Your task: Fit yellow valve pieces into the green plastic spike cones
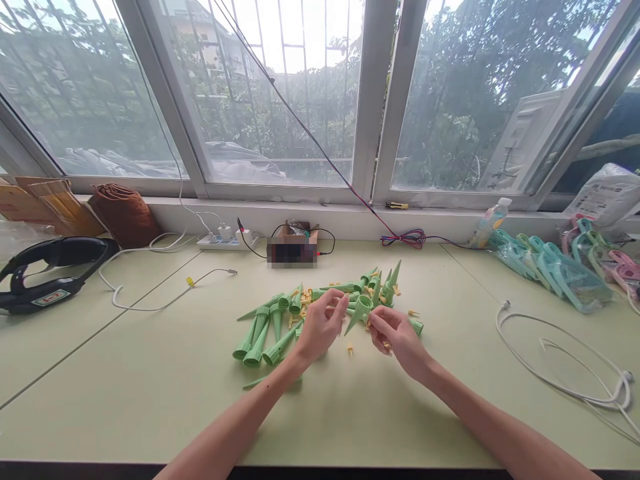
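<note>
A heap of green plastic cone spikes [273, 327] lies on the pale green table [150, 373], mixed with small yellow plugs [350, 349]. My right hand [397, 340] is closed around one green cone spike [361, 311], which points down and to the left. My left hand [320, 327] is just left of it, its fingertips pinched on a small yellow plug [331, 309] near the cone's wide end. Both forearms reach in from the bottom edge.
A black headset [47, 272] and a white cable [160, 293] lie at left. A power strip [227, 240] and a small box sit by the window sill. Bagged teal clips [555, 270] and a white cord [565, 360] are at right.
</note>
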The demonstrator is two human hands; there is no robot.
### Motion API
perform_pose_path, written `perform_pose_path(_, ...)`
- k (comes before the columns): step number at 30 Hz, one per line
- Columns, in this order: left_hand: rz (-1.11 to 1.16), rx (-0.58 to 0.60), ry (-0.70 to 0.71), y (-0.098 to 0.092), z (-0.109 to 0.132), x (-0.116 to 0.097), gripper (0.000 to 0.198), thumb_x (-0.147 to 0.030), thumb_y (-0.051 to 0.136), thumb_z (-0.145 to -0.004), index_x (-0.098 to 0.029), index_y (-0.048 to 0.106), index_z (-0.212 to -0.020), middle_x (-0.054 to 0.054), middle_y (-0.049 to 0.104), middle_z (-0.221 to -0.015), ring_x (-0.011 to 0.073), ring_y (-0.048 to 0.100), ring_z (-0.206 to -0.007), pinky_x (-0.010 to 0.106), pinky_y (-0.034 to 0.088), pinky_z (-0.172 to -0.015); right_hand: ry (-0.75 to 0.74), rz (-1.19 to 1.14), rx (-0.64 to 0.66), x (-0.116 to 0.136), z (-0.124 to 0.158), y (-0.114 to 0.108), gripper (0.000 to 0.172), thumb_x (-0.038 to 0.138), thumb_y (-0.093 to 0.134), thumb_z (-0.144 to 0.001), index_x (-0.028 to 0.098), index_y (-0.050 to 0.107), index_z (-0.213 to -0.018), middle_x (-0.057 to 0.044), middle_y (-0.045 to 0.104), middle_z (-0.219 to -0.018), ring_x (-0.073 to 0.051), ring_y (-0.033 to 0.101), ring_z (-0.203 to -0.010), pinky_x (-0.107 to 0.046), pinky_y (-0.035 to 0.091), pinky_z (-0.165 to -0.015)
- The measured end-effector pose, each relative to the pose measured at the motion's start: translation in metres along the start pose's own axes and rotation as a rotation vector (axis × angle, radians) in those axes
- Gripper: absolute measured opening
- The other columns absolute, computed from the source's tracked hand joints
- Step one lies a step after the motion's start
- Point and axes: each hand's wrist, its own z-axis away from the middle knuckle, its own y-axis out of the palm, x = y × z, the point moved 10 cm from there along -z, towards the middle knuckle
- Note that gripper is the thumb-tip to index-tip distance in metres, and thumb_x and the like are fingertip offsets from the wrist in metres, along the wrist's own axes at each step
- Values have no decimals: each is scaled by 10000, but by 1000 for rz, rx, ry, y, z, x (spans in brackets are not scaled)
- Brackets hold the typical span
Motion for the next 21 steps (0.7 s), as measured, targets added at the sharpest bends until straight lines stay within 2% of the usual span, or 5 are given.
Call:
perform_pose_path(7,83,108,-67,10,1,4,377,-534,443,-977,-179,542,-895,-60,529,-550,43,402,-324,147,289,-329,-187,327,-75,13,5,-1,273,427,596,-940,180,622,-825,12,538,-673,-99,451,-507,-239,381,-478)
perform_pose_path(12,58,166,-59,15,1,6,378,-533,447,-976,-181,540,-873,-91,432,-456,63,422,-320,149,305,-340,-243,463,-81,19,8,2,266,417,571,-949,185,624,-831,-3,560,-711,-119,479,-546,-247,400,-502)
perform_pose_path(21,59,234,-68,20,3,4,360,-530,497,-950,-177,551,-996,-28,527,-721,77,547,-451,164,399,-371,-174,437,-49,9,6,3,331,454,542,-955,188,588,-763,3,533,-648,-120,466,-487,-255,380,-474)
